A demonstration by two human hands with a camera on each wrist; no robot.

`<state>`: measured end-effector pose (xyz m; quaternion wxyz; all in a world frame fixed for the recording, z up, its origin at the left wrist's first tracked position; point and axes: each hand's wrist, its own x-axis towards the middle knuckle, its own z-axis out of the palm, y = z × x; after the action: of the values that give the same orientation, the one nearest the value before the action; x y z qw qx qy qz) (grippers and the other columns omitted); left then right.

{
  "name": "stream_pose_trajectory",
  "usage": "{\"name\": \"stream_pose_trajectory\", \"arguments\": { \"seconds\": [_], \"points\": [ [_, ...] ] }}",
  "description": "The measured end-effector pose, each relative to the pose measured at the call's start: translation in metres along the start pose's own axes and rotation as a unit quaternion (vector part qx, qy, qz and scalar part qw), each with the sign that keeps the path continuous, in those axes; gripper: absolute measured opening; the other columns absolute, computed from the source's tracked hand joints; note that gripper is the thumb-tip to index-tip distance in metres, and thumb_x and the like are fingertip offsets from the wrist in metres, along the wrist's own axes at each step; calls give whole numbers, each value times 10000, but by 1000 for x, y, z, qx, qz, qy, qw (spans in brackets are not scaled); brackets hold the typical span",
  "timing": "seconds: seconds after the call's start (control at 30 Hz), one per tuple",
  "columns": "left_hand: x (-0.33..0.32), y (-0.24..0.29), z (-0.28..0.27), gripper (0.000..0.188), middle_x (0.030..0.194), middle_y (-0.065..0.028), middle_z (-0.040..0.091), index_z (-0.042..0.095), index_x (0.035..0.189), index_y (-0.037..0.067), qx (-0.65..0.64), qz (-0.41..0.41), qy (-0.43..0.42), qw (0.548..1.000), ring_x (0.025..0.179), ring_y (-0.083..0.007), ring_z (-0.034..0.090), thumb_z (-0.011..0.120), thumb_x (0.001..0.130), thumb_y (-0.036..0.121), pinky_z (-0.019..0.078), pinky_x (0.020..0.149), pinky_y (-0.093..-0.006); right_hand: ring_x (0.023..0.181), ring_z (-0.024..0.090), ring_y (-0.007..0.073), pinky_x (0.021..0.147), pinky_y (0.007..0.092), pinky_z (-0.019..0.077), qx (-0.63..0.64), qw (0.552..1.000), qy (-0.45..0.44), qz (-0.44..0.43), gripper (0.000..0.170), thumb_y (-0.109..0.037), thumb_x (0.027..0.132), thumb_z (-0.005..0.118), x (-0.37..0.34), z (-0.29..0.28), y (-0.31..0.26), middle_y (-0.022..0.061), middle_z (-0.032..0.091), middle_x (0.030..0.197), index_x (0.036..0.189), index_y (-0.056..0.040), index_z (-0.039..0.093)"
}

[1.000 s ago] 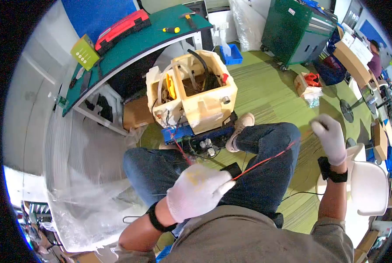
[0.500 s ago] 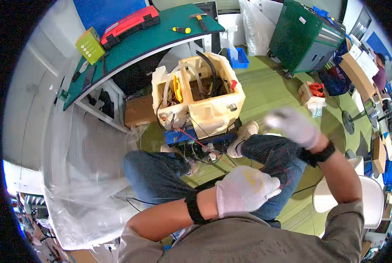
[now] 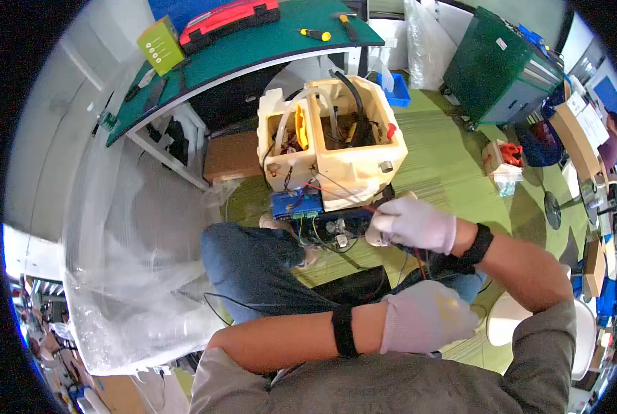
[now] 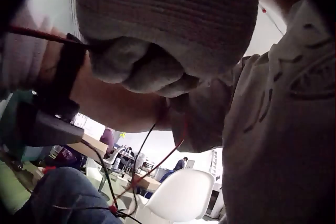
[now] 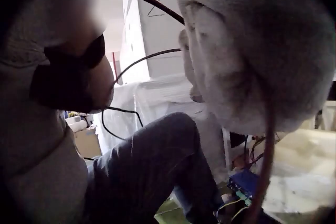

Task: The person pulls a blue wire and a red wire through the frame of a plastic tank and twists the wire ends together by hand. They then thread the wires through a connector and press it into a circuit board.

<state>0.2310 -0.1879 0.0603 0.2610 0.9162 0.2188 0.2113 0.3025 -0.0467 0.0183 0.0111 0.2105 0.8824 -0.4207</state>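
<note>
My gloved left hand (image 3: pixel 429 319) is low in front of the torso, fingers curled round a red wire. In the left wrist view the red wire (image 4: pixel 39 35) runs into that fist, and thin red and black ends hang below it. My gloved right hand (image 3: pixel 419 224) is farther forward, over the knee, gripping the same kind of wire; in the right wrist view a dark red wire (image 5: pixel 268 155) passes down from its fingers. Ahead on the floor stands a cream plastic tank body (image 3: pixel 356 172) with hoses inside. A blue box with wires (image 3: pixel 296 204) sits at its front.
A green-topped workbench (image 3: pixel 246 52) behind the tank carries a red toolbox (image 3: pixel 229 24), a screwdriver (image 3: pixel 315 34) and a hammer (image 3: pixel 348 27). A green tool cabinet (image 3: pixel 498 69) stands back right. A white chair (image 3: pixel 507 319) is beside me, and plastic wrap (image 3: pixel 136 297) covers something at left.
My left hand has moved right and a little lower. The right hand has swung from far right inward to the front of the tank. The stretched red wire no longer spans between them.
</note>
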Motion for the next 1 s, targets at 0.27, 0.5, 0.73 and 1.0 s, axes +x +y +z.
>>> {"name": "stream_pose_trajectory", "arguments": {
  "seconds": [0.27,0.5,0.73,1.0],
  "points": [
    [-39,-76,-48,265,997,-149,665,660,1058,43,-5,-267,326,907,956,-327,640,676,840,193,504,865,-395,816,652,320,758,385,514,-57,973,207,82,256,-243,920,537,-18,-63,63,163,685,850,950,-45,695],
    [-128,-190,-56,279,1095,-168,656,651,1136,71,82,-397,349,845,1002,-336,622,626,880,180,476,922,-403,824,646,355,759,437,499,-85,960,257,70,284,-289,885,545,4,-102,66,191,675,864,909,-57,706],
    [-113,-244,-63,380,1226,-179,606,635,1241,131,227,-366,243,869,1133,-356,552,641,871,217,428,997,-422,812,634,330,742,390,492,-192,956,222,-26,315,-315,894,554,26,-137,22,181,654,851,932,-36,694],
    [-95,-279,-50,393,1243,-169,608,682,1184,165,268,-330,170,889,1145,-379,547,637,797,108,428,1012,-440,804,657,363,752,415,517,-62,928,272,248,296,-337,851,607,12,-86,173,186,695,876,923,-78,730]
  ]
}}
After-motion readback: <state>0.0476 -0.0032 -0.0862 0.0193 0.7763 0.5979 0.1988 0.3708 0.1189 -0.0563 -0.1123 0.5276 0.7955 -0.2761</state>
